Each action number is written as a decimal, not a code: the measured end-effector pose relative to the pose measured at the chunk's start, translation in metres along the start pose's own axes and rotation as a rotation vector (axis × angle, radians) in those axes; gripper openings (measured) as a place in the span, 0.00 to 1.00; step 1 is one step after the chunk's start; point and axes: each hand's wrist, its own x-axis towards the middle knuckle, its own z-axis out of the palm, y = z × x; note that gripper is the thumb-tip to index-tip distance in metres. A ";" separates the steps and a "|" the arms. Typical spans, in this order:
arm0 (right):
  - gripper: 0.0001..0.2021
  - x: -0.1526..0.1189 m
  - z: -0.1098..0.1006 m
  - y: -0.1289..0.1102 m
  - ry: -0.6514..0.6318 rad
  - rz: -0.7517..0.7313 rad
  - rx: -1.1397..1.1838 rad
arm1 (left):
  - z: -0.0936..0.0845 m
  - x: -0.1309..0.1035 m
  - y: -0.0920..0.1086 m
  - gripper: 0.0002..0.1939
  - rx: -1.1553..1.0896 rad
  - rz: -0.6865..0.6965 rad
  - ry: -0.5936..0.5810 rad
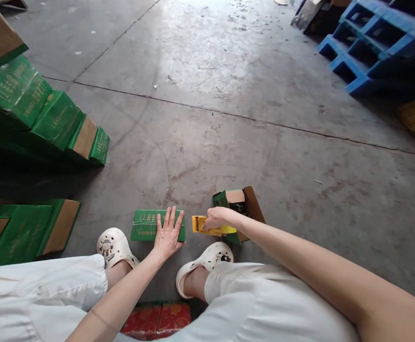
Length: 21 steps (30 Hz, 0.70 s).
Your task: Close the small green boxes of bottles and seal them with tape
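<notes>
My left hand (169, 236) lies flat with its fingers spread on top of a closed green cardboard box (144, 225). That box rests on the floor between my feet and has pale printed characters on it. To the right, my right hand (217, 219) is closed around a yellow tape dispenser (211, 232), whose front end points at the green box. Behind it stands an open green box (221, 198) with its brown flaps up. Something dark shows inside, but I cannot make out what it is.
Stacked green boxes (60, 118) rise at the left, with more green boxes (22, 235) nearer me. Red boxes (174, 319) sit below, between my legs. White clogs (114, 247) are on my feet. Blue pallets (378, 42) stand at the far right on the concrete floor (200, 137).
</notes>
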 end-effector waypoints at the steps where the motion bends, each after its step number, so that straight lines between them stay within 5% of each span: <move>1: 0.11 0.004 -0.001 -0.003 0.008 -0.006 -0.023 | 0.000 0.000 0.000 0.65 -0.001 -0.001 -0.005; 6: 0.17 0.024 0.001 -0.019 0.095 -0.073 -0.090 | 0.001 0.001 0.000 0.66 0.009 -0.003 -0.012; 14: 0.25 0.043 0.035 -0.038 0.153 -0.071 -0.026 | 0.005 -0.001 0.000 0.68 0.008 0.010 0.019; 21: 0.22 0.025 -0.006 -0.005 0.079 -0.124 -0.048 | 0.010 -0.001 -0.001 0.72 0.019 0.023 0.042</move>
